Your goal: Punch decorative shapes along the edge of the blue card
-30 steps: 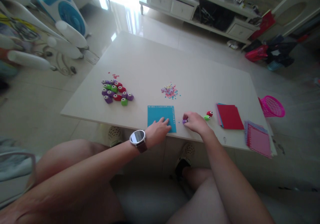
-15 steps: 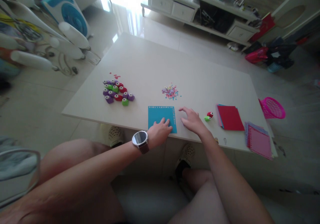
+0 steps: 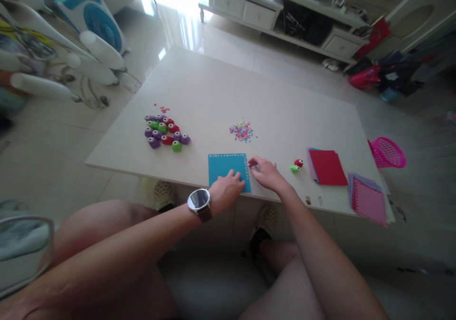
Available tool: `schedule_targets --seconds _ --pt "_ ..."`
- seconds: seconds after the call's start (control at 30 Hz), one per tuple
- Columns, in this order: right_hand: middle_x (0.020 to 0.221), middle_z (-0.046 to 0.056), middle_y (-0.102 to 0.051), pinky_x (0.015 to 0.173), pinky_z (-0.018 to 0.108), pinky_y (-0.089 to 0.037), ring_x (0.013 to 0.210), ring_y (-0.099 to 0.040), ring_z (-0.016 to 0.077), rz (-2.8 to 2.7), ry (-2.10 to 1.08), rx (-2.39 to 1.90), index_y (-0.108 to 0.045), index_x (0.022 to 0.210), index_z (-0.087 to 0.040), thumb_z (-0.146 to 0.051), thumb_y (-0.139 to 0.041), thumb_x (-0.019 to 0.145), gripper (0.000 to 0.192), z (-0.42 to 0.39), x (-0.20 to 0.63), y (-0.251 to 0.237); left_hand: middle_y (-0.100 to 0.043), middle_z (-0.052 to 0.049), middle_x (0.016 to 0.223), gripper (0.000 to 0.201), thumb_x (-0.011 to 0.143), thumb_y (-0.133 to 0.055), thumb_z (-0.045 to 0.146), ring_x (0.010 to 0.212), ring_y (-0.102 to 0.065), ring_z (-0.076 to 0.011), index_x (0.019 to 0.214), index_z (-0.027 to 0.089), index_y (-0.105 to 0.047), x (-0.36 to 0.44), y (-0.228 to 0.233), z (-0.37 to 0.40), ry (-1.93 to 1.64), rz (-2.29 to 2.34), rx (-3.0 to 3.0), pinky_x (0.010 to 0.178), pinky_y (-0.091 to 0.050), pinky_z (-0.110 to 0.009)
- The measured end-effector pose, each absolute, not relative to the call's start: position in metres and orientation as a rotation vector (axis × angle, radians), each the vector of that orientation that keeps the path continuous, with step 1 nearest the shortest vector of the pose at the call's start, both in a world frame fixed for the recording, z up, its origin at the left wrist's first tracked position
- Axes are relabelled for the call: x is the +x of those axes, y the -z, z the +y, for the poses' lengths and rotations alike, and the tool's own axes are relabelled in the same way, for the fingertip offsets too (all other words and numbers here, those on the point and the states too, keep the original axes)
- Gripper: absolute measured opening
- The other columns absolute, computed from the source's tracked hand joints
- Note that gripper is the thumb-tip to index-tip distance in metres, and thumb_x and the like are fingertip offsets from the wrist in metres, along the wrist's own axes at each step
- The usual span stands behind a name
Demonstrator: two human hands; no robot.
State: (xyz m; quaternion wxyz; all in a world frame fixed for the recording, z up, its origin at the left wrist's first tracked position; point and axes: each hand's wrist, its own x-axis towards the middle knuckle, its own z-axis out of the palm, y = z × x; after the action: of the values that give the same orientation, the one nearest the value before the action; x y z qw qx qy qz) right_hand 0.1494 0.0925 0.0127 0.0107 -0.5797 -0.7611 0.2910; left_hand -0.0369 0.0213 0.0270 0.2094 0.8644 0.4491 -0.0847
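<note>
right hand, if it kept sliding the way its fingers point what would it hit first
The right hand lies flat with fingertips aimed left, at the right edge of the blue paper. It would probably meet that sheet first; whether it touches already is unclear. The left hand rests on the sheet's near edge.

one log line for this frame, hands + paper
left hand: flat on blue sheet | right hand: open, at sheet's right edge | green punch: untouched

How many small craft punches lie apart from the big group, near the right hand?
2: a green punch and a red punch, touching, between the right hand and the red paper stack. The hand may hide another.
</note>
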Motion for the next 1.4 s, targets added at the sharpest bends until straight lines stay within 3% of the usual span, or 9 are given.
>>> schedule_targets --seconds 0.1,0.3,0.43,0.5,0.67,0.83,1.0,1.2,1.4 --pt "0.121 0.008 -0.077 0.106 0.051 -0.042 0.121 -0.066 0.0291 -2.368 -0.893 -1.831 -0.065 0.113 -0.023 -0.011 -0.054 0.090 0.028 0.094 0.149 -0.010 -0.061 -0.017 0.128 0.030 0.099 -0.048 0.007 0.120 -0.058 -0.0334 0.120 0.016 -0.067 -0.037 -0.032 0.020 0.275 1.260 2.364 0.079 -0.065 -0.046" --pt "0.128 0.010 -0.074 0.111 0.055 -0.042 0.126 -0.063 0.0295 -2.318 -0.944 -1.809 -0.063 0.118 -0.023 -0.012 -0.053 0.090 0.031 0.097 0.147 -0.004 -0.058 -0.016 0.133 0.028 0.098 -0.051 0.008 0.123 -0.056 -0.0346 0.119 0.016 -0.067 -0.038 -0.034 0.016 0.303 1.243 2.358 0.079 -0.065 -0.047" --pt "0.161 0.013 -0.052 0.115 0.068 -0.038 0.148 -0.045 0.0358 -2.257 -0.886 -1.850 -0.055 0.141 -0.024 -0.015 -0.055 0.087 0.054 0.102 0.142 -0.004 -0.057 -0.016 0.134 0.026 0.097 -0.055 0.010 0.124 -0.056 -0.0356 0.120 0.016 -0.067 -0.040 -0.034 0.015 0.293 1.228 2.349 0.079 -0.066 -0.048" --pt "0.166 0.013 -0.046 0.116 0.070 -0.036 0.151 -0.041 0.0367 -2.222 -0.843 -1.858 -0.051 0.147 -0.026 -0.016 -0.055 0.087 0.061 0.104 0.140 -0.004 -0.057 -0.017 0.134 0.025 0.098 -0.055 0.011 0.124 -0.056 -0.0357 0.119 0.016 -0.068 -0.040 -0.034 0.015 0.291 1.219 2.342 0.079 -0.066 -0.049" --pt "0.149 0.012 -0.062 0.113 0.063 -0.042 0.139 -0.052 0.0348 -2.258 -0.803 -1.838 -0.058 0.138 -0.025 -0.018 -0.056 0.089 0.050 0.107 0.138 -0.003 -0.057 -0.017 0.134 0.029 0.100 -0.048 0.008 0.126 -0.055 -0.0358 0.119 0.016 -0.068 -0.039 -0.041 0.015 0.316 1.230 2.316 0.079 -0.066 -0.049" --pt "0.129 0.011 -0.069 0.104 0.049 -0.047 0.128 -0.056 0.0330 -2.482 -0.668 -1.873 -0.070 0.111 -0.022 -0.020 -0.068 0.083 0.027 0.108 0.152 -0.006 -0.056 -0.018 0.137 0.029 0.100 -0.049 0.009 0.130 -0.053 -0.0359 0.122 0.015 -0.068 -0.038 -0.047 0.018 0.334 1.216 2.295 0.083 -0.066 -0.049" --pt "0.106 0.008 -0.075 0.081 0.030 -0.047 0.095 -0.067 0.0220 -2.573 -0.771 -2.055 -0.072 0.109 -0.019 -0.012 -0.068 0.080 0.029 0.111 0.180 -0.012 -0.056 -0.019 0.138 0.029 0.100 -0.051 0.011 0.130 -0.052 -0.0374 0.123 0.015 -0.068 -0.039 -0.043 0.019 0.323 1.203 2.299 0.087 -0.065 -0.053" --pt "0.110 0.009 -0.078 0.076 0.027 -0.046 0.098 -0.071 0.0206 -2.475 -0.666 -2.422 -0.074 0.106 -0.020 -0.003 -0.058 0.083 0.034 0.115 0.213 -0.013 -0.055 -0.019 0.138 0.026 0.099 -0.054 0.013 0.128 -0.053 -0.0364 0.120 0.016 -0.069 -0.040 -0.040 0.018 0.323 1.201 2.314 0.086 -0.065 -0.050" --pt "0.108 0.014 -0.079 0.081 0.033 -0.051 0.101 -0.073 0.0275 -2.273 -0.553 -2.700 -0.078 0.103 -0.020 -0.020 -0.065 0.085 0.022 0.122 0.248 -0.016 -0.055 -0.019 0.137 0.025 0.100 -0.053 0.013 0.128 -0.053 -0.0367 0.119 0.016 -0.069 -0.040 -0.041 0.019 0.331 1.194 2.313 0.085 -0.065 -0.051"
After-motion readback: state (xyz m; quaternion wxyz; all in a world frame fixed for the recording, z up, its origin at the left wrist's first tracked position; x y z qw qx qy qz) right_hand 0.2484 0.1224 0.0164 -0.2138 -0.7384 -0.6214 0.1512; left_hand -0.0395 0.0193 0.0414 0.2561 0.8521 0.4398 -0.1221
